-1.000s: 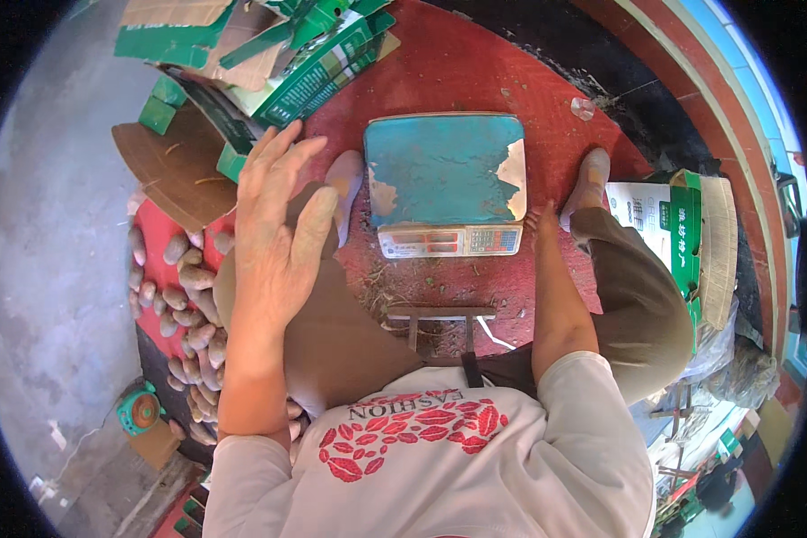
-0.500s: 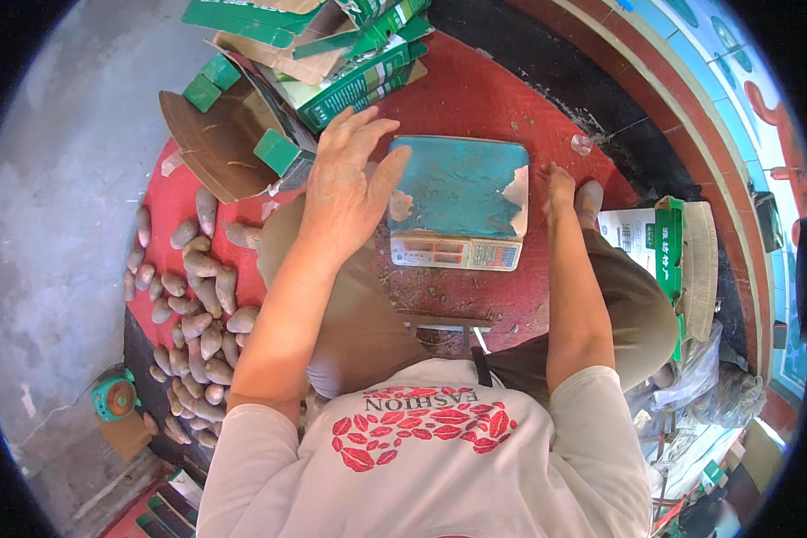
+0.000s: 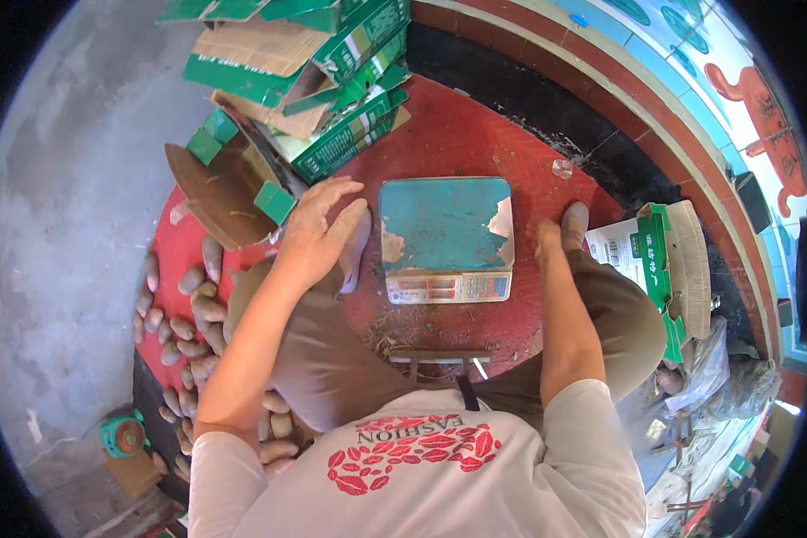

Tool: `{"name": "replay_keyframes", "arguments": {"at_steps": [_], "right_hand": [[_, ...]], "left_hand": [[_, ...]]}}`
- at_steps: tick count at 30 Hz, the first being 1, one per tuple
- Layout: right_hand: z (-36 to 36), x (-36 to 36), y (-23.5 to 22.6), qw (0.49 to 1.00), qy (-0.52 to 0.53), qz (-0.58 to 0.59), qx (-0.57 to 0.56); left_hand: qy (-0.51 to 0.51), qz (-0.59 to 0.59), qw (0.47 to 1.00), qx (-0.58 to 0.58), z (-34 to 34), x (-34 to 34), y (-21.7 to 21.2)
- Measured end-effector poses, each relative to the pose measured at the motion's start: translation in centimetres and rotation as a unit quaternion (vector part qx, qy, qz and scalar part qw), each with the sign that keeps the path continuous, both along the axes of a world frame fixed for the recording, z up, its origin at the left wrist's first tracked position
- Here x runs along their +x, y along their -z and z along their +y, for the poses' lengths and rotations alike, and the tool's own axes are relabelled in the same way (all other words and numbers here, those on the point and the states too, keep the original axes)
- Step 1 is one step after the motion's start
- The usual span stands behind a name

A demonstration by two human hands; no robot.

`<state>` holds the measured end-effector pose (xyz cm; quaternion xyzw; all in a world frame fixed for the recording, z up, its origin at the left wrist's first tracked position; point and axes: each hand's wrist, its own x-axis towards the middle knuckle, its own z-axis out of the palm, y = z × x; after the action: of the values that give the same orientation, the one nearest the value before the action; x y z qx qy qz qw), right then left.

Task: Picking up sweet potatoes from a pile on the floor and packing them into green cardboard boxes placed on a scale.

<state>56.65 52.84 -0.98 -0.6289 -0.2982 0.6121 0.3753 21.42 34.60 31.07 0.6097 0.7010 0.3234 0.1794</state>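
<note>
My left hand (image 3: 318,224) is raised in front of my left knee, its fingers stretched and the thumb apart, with nothing in it. It is left of a digital weighing scale (image 3: 444,224) and not touching it. The scale's teal top is worn bare at both sides, and nothing lies on it. My right hand (image 3: 544,237) hangs past my right knee, beside the scale's right edge. Its fingers look curled in, and I see nothing in them. Left of my legs, long brownish sweet potatoes (image 3: 208,309) lie in a loose pile.
An open cardboard box (image 3: 220,202) lies on its side at the front left, near stacked green cartons (image 3: 332,81). A white-and-green box (image 3: 641,251) stands by my right foot. A teal round device (image 3: 125,435) sits at the lower left. Red mat (image 3: 475,117) covers the floor.
My view has shifted, so the scale appears lower. My left hand has moved leftward and away from the scale, still open. My right hand stays beside the scale.
</note>
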Motion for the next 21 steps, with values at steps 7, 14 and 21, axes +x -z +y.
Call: {"name": "replay_keyframes", "arguments": {"at_steps": [7, 14, 21], "right_hand": [[-2.4, 1.6, 9.8, 0.926, -0.187, -0.327, 0.038], [-2.1, 0.8, 8.3, 0.977, -0.085, -0.194, -0.013], [-1.5, -2.5, 8.6, 0.985, -0.062, -0.131, -0.097]], "left_hand": [[-0.089, -0.15, 0.945, -0.276, 8.0, -1.1, 18.3], [-0.198, -0.019, 0.931, -0.305, 5.6, 2.1, 35.2], [-0.427, -0.429, 0.696, -0.386, 6.0, 1.1, 35.7]]}}
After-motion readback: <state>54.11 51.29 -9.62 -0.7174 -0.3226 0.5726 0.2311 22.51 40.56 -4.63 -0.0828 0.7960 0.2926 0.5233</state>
